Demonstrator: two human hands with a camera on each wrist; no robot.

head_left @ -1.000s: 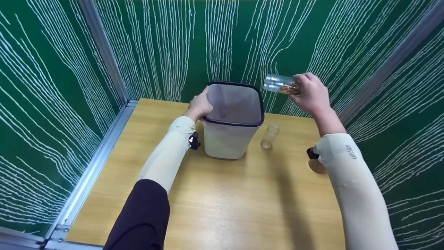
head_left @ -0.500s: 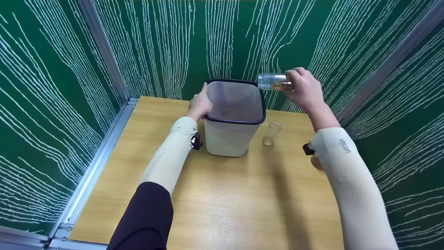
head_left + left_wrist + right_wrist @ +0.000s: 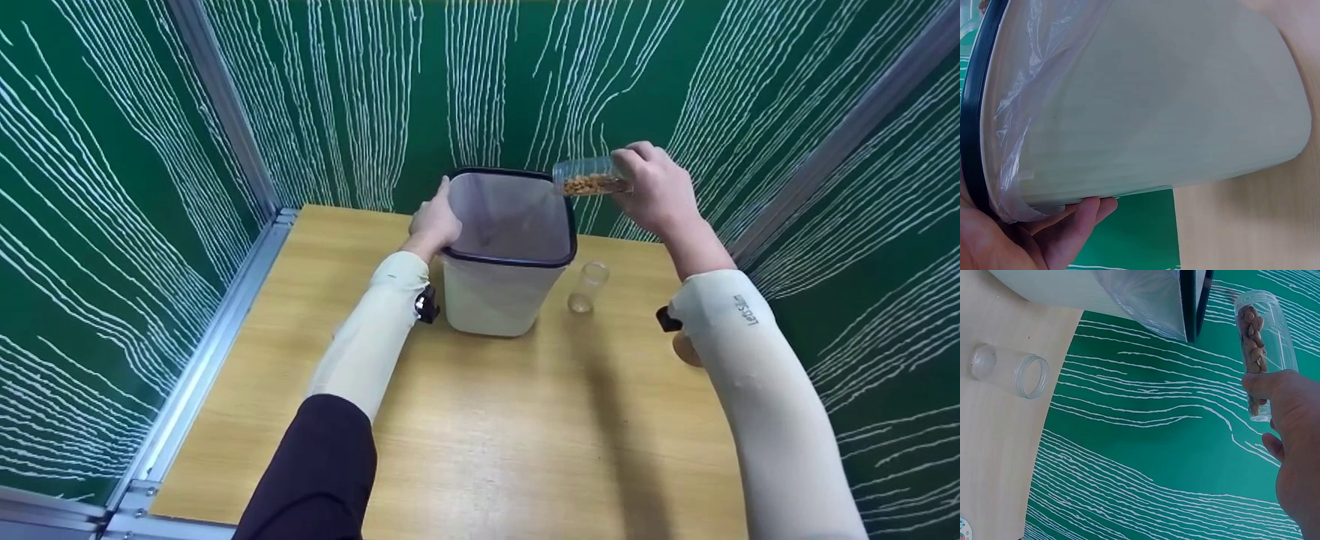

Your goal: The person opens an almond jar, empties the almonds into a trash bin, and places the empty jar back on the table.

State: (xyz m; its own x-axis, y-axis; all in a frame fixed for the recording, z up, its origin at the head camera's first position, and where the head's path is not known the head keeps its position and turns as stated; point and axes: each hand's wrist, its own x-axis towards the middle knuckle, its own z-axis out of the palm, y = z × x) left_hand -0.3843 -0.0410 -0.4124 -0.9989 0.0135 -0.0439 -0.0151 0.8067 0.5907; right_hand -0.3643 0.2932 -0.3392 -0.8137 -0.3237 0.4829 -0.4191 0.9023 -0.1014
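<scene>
Nuts (image 3: 589,185) could scatter on the desk (image 3: 480,427) if the clear jar (image 3: 585,166), nearly level near the right rim of the bin (image 3: 491,300), tips further before its far end is over it. The right hand (image 3: 660,187) has its grip clamped around the jar, the left hand (image 3: 435,221) on the bin's left rim. Nuts lie along the jar's lower side; a plastic liner (image 3: 1019,121) lines the bin, and a second jar (image 3: 590,281) stands uncapped beside it.

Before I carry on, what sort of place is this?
Probably a small purpose-built work booth: green panels marked with white wavy lines stand around the workspace, metal framing runs along their edges, and a wood-toned table sits between them.
</scene>
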